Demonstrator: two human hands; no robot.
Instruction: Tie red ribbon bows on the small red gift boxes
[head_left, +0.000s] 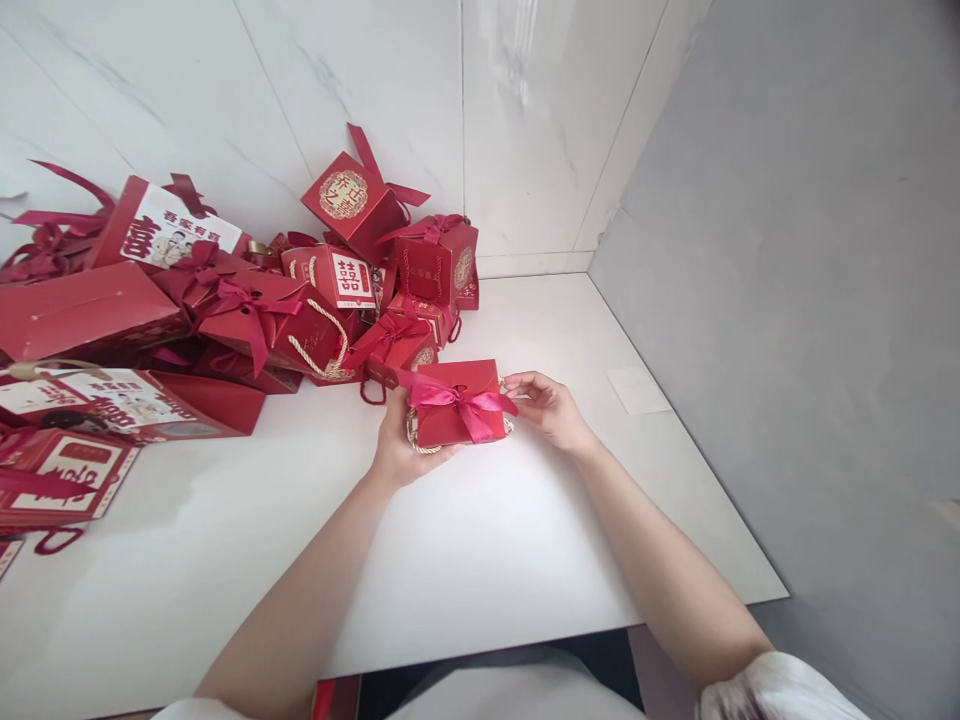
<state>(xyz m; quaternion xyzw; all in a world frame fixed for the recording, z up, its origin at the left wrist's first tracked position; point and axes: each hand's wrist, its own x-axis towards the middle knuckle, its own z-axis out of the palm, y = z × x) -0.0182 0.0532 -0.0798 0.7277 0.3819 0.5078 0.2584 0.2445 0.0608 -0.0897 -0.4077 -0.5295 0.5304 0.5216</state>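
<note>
A red gift box (442, 425) tied with a pink ribbon bow (469, 405) is between my two hands over the white table. My left hand (401, 445) is wrapped round its left side and lower edge, with some of its fingers hidden by the box. Twisted gold cord handles (427, 449) show at both sides of the box. My right hand (551, 408) has its fingers bent and drawn together at the right side, by the cord there. Its fingertips touch the box's edge or cord; which of these is too small to tell.
Several red gift boxes (262, 310) with ribbons and cords lie heaped along the back and left of the white table (480, 560). A pale paper square (637, 390) lies near the table's right edge. A marble-patterned wall (375, 80) stands behind; a grey wall (810, 250) closes the right.
</note>
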